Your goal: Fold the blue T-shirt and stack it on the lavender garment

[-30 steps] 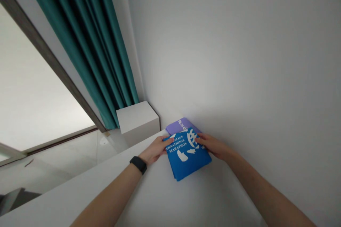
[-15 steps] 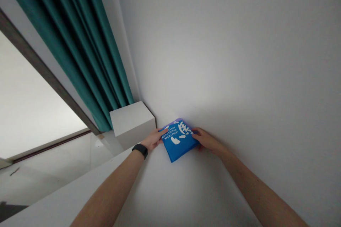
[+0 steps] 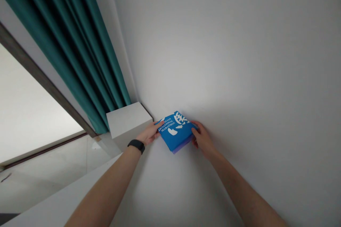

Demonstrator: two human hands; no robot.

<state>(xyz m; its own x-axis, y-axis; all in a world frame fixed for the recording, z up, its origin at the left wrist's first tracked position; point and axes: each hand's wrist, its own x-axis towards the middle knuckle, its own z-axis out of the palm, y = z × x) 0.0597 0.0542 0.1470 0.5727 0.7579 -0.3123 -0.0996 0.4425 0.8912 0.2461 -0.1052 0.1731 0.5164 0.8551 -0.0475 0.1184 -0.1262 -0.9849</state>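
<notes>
Between my hands is a flat, folded blue fabric piece (image 3: 178, 136) with white print, including the word MARATHON and a figure pattern. A strip of purple layer (image 3: 182, 144) peeks out below its near edge; I cannot tell if it is a separate item. My left hand (image 3: 149, 133), wearing a black band at the wrist, grips the left corner with the thumb on top. At the right corner, my right hand (image 3: 203, 138) pinches the fabric, its other fingers partly hidden underneath. The piece is held over a white surface (image 3: 160, 191).
A white box-like block (image 3: 129, 117) stands to the left, beside the teal curtain (image 3: 80, 42). A pale wall (image 3: 213, 42) rises behind my hands. Further left are a dark-framed bright panel (image 3: 32, 103) and a light tiled floor (image 3: 53, 165).
Both hands have moved slightly up and left in view with the fabric. The purple layer showed at the far edge before; now it shows along the near edge.
</notes>
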